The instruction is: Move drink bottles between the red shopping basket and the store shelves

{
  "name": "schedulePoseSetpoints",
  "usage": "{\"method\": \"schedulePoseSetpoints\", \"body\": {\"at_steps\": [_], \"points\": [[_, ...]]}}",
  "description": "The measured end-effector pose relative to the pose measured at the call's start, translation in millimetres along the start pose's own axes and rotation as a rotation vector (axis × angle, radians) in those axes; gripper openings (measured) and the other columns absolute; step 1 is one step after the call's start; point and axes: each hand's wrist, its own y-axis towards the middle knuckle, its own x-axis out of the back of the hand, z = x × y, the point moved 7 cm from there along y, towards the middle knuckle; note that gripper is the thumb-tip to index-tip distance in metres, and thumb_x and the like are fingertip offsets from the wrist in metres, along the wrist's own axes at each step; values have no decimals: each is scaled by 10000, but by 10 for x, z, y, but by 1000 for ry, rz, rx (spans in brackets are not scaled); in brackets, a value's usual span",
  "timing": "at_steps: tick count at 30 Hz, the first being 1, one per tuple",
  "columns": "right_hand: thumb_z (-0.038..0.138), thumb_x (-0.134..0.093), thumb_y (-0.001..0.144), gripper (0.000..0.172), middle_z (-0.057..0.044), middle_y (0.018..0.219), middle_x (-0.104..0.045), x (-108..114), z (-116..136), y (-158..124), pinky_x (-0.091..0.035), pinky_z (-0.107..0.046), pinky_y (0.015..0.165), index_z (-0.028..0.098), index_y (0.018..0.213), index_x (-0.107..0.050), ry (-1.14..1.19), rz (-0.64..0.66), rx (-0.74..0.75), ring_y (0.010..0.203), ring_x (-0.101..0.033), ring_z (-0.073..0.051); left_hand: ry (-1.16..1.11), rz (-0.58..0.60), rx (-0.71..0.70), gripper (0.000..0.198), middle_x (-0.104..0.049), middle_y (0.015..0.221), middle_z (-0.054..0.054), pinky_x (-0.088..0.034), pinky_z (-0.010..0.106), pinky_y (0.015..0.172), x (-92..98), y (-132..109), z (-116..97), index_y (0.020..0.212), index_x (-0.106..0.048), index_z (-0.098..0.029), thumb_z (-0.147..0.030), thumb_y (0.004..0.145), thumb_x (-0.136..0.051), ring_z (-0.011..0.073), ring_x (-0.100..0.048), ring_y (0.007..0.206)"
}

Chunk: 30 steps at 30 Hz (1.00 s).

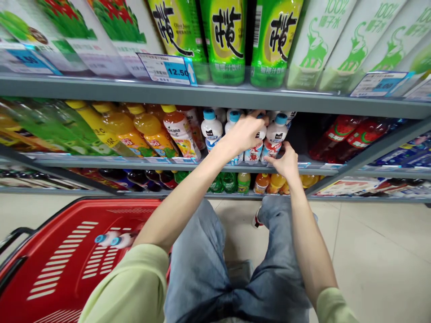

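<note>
Small white drink bottles with blue caps (211, 128) stand in a cluster on the middle shelf (202, 163). My left hand (243, 133) reaches into them, fingers curled round the top of one white bottle (256, 150). My right hand (287, 162) is lower, at the shelf edge, fingers closed against the base of a neighbouring white bottle (276, 132). Two more of these bottles (112, 239) lie in the red shopping basket (57, 264) at the lower left.
Orange juice bottles (151, 132) stand to the left of the white ones, red bottles (343, 134) to the right. Green bottles (226, 40) and white cartons (316, 45) fill the top shelf. Small bottles (262, 182) line the bottom shelf. My knees are bent over a tiled floor (377, 251).
</note>
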Motion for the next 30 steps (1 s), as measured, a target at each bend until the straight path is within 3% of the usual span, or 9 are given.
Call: {"method": "schedulePoseSetpoints", "body": {"at_steps": [10,17,20,22,24,26,28,30], "points": [[375,-887,573,722,-153,1116,-734,-16,-21,0,-534,-538,974,182,1214,-615,23,-24,8,1055,-693,-370,21,19,53,435,-511,1486,166,-527,401,1010,50,-64,-80,1272,-626,-131,-159,840,-671,317,-593,1271],[394,-877,591,776,-173,1167,-696,-48,27,-36,-530,-524,976,162,1259,-556,31,11,26,1099,-669,-371,-35,-12,73,483,-396,1580,190,-519,469,1044,-37,-125,-56,1351,-580,-149,-140,870,-614,354,-561,1325],[402,-903,557,846,-213,1251,-632,2,94,-94,-493,-523,1027,132,1267,-531,17,-86,48,1193,-608,-378,-33,-97,47,424,-358,1611,180,-482,504,1100,-40,-228,-125,1304,-595,-161,-113,883,-578,361,-414,1457],[412,-896,581,843,-211,1281,-596,70,152,-137,-510,-490,996,134,1281,-516,50,-185,60,1182,-604,-349,-6,-184,17,405,-351,1623,156,-426,551,1152,8,-350,-202,1289,-588,-184,-98,895,-549,351,-271,1534],[433,-869,639,766,-180,1270,-591,150,220,-174,-548,-420,892,156,1264,-523,135,-280,78,1108,-629,-294,9,-271,-27,397,-369,1617,151,-388,585,1176,78,-527,-275,1293,-570,-196,-104,908,-535,337,-228,1552],[459,-795,756,524,-126,1170,-626,253,308,-217,-544,-352,791,180,1144,-579,233,-392,124,1002,-645,-235,0,-347,-82,363,-441,1567,163,-406,572,1166,144,-763,-314,1271,-570,-191,-121,917,-537,318,-304,1523],[448,-646,914,255,-69,966,-653,348,417,-279,-512,-318,749,196,903,-611,312,-491,203,876,-636,-187,-14,-408,-125,322,-571,1444,150,-467,515,1121,181,-1065,-301,1221,-593,-191,-123,909,-554,289,-444,1437],[395,-501,1013,374,-32,759,-609,400,541,-360,-475,-310,729,209,693,-551,348,-543,295,756,-595,-160,-11,-460,-120,315,-687,1265,113,-522,454,1044,176,-1431,-226,1174,-620,-200,-100,877,-589,261,-576,1292]]}}
